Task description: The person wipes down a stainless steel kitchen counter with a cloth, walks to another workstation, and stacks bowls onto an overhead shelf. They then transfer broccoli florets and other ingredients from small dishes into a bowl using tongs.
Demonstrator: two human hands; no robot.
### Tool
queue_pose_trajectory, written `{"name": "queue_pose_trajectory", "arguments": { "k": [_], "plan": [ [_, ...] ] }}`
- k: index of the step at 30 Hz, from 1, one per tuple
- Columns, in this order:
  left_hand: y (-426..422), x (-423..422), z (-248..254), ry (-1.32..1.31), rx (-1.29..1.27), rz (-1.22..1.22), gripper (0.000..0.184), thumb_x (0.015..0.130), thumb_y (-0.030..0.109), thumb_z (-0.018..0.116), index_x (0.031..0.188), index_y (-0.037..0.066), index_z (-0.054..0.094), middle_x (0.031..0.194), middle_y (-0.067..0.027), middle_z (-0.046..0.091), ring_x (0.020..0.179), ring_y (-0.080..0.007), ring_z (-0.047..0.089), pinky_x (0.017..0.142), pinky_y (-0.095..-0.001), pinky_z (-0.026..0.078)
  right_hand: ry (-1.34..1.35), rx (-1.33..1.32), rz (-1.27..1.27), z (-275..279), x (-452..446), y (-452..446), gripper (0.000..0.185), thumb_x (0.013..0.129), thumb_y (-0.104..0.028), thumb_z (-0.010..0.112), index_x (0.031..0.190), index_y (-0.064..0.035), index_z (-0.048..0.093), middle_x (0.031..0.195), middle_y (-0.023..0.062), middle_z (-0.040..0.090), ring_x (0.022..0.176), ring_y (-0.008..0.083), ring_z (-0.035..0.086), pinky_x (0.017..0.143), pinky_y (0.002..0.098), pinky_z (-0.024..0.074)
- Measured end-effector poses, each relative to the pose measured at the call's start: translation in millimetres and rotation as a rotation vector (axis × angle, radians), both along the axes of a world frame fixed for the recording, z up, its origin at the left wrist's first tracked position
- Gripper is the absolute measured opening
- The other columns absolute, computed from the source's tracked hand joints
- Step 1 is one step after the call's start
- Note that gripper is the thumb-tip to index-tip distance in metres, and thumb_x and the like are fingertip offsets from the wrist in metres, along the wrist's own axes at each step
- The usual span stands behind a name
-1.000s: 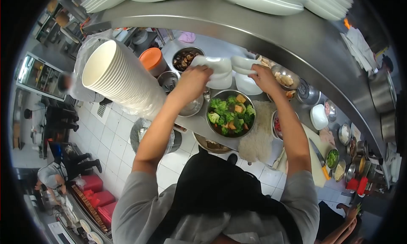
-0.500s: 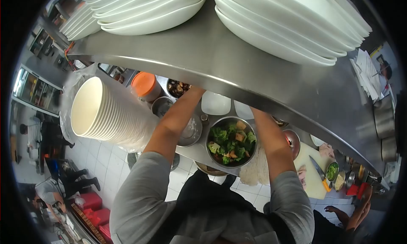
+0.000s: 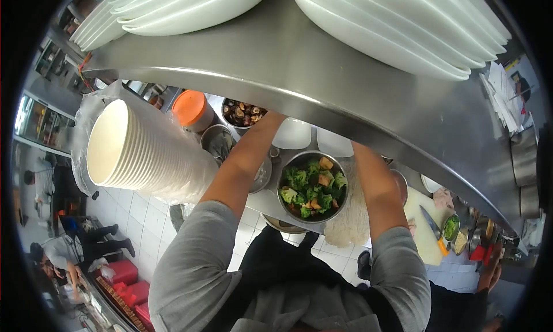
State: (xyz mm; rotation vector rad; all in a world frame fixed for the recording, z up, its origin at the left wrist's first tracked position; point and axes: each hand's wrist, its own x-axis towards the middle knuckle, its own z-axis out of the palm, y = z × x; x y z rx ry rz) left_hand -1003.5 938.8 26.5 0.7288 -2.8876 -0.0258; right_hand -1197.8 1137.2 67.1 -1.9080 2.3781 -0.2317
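Observation:
Both of my forearms reach forward under the steel shelf, whose edge hides my two hands. My left forearm passes beside a bowl of dark sliced mushrooms and a white dish. Close to my right forearm is a second white dish, partly covered by the shelf. Between my arms stands a metal bowl filled with broccoli florets and light brown chunks. What my fingers touch or hold cannot be seen.
Stacked white plates stand on the shelf. To the left are bagged white tubs and an orange-lidded container. A cloth, cutting board and knife lie to the right. A co-worker's hand shows at far right.
The view has shifted slightly, so the shelf and plates sit a little higher. My arms stay stretched under the shelf. The co-worker's hand at right has moved partly out of sight.

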Motion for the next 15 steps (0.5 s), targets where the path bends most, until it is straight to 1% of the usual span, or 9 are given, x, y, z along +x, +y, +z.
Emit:
{"name": "queue_pose_trajectory", "arguments": {
  "k": [6,11,12,14,15],
  "plan": [
    [8.7,3.1,-5.9,-0.055,0.017,-0.012,0.018,0.080,0.007,0.051,0.087,0.004,0.068,0.090,-0.0172,0.067,0.086,-0.0304,0.066,0.071,-0.0414,0.053,0.008,0.096,0.030,15.1,9.8,-0.7,0.027,0.077,-0.008,0.056,0.104,-0.0066,0.059,0.105,0.0196,0.059,0.102,0.0366,0.054,0.088,0.0459,0.0404],
    [19.1,2.4,-5.0,-0.172,0.055,-0.011,0.018,0.080,0.007,0.051,0.087,0.004,0.068,0.090,-0.0171,0.067,0.087,-0.0304,0.066,0.072,-0.0412,0.053,0.020,0.173,0.080,24.2,26.2,-1.5,0.027,0.077,-0.005,0.055,0.103,-0.0071,0.059,0.105,0.0193,0.059,0.102,0.0364,0.054,0.088,0.0466,0.0401],
    [2.7,1.2,-43.9,0.172,-0.047,-0.066,0.021,0.083,0.010,0.050,0.091,0.003,0.068,0.093,-0.0167,0.067,0.090,-0.0300,0.066,0.074,-0.0401,0.054,0.019,0.173,0.102,16.3,25.0,-6.0,0.027,0.077,-0.005,0.055,0.103,-0.0071,0.059,0.105,0.0193,0.059,0.102,0.0364,0.054,0.088,0.0466,0.0401],
    [-0.5,-2.4,-58.8,0.133,-0.102,-0.068,0.020,0.082,0.010,0.051,0.090,0.004,0.068,0.092,-0.0170,0.067,0.088,-0.0303,0.066,0.074,-0.0404,0.054,-0.110,0.149,0.141,-22.1,-2.1,-7.7,0.030,0.072,0.001,0.051,0.099,-0.0080,0.058,0.099,0.0191,0.059,0.098,0.0356,0.055,0.085,0.0461,0.0412],
    [9.1,4.6,-48.6,0.098,-0.030,-0.031,0.020,0.082,0.009,0.051,0.091,0.003,0.067,0.096,-0.0181,0.066,0.092,-0.0296,0.065,0.077,-0.0401,0.053,-0.008,-0.004,0.104,-42.0,-11.8,-7.9,0.032,0.071,0.002,0.052,0.101,-0.0073,0.058,0.098,0.0195,0.059,0.097,0.0361,0.056,0.084,0.0438,0.0428]
  ]
}}
